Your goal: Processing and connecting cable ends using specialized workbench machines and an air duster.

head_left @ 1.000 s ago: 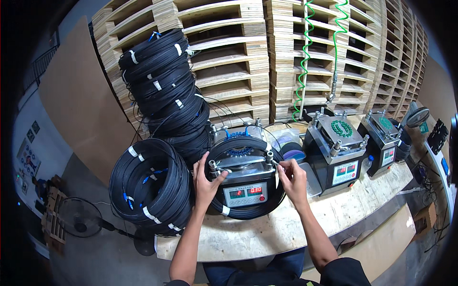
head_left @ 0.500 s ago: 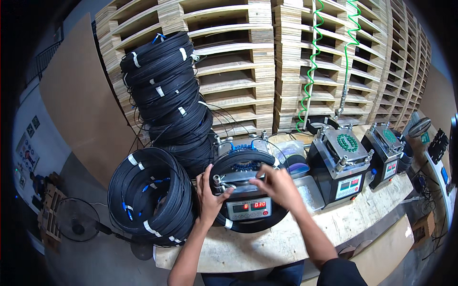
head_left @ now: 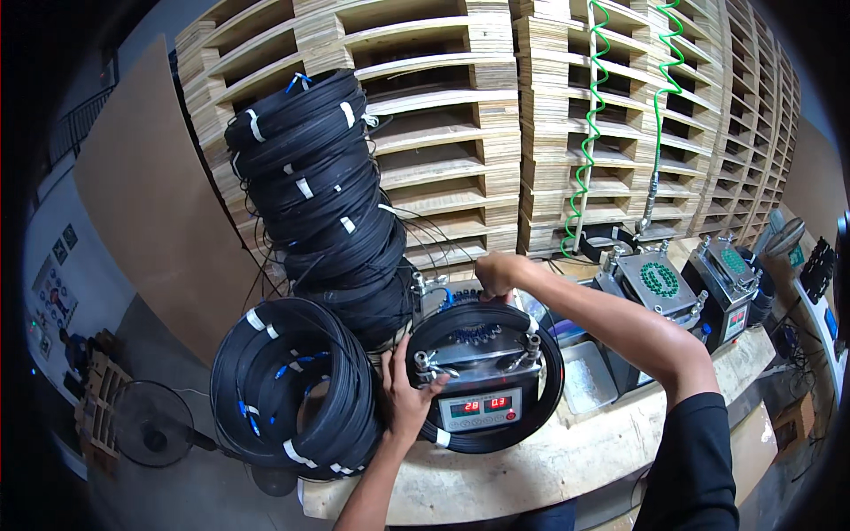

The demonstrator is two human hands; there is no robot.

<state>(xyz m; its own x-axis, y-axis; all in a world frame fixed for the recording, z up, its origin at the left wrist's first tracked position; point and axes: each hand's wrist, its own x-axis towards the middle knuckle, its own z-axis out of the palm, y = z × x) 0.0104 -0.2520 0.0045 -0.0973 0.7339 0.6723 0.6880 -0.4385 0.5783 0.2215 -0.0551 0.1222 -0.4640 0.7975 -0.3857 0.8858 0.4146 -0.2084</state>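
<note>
A black cable coil [head_left: 485, 320] lies around a small grey machine [head_left: 478, 382] with a red digit display on the wooden bench. My left hand [head_left: 405, 392] rests on the coil's left side by a clamp lever of the machine. My right hand [head_left: 498, 273] reaches over the far edge of the coil, fingers closed on the cable there. A coil of black cable with white ties [head_left: 292, 386] leans at the bench's left end. A tall stack of the same coils [head_left: 319, 195] stands behind it.
Two more grey machines [head_left: 653, 285] [head_left: 728, 273] stand to the right on the wooden bench [head_left: 567, 460], with a small metal tray [head_left: 589, 376] beside them. Wooden pallets [head_left: 460, 115] are stacked behind, with green spiral hoses [head_left: 591, 115]. A floor fan [head_left: 150, 423] sits lower left.
My right hand has left the machine's right side and moved up over the coil's far edge. My left hand stays at the left side. The view has tilted slightly.
</note>
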